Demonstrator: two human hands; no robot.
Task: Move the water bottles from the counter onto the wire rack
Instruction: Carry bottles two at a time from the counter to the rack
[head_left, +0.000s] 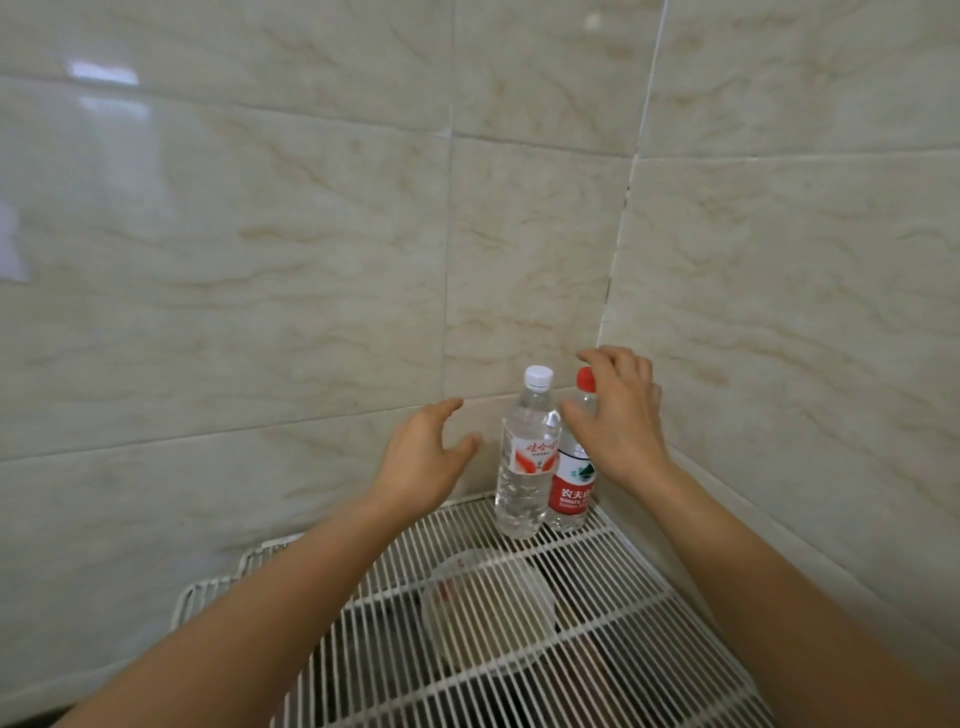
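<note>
Two clear water bottles stand upright side by side at the far corner of the white wire rack. The white-capped bottle is on the left, the red-capped bottle with a red label on the right, touching it. My left hand hovers open just left of the white-capped bottle, apart from it. My right hand is spread around the upper part of the red-capped bottle, fingers near its cap and neck; whether it touches the bottle I cannot tell.
Beige marble-pattern tiled walls meet in a corner right behind the bottles. A round clear container shows through the wires, under the rack. The rack's left edge lies close to the wall.
</note>
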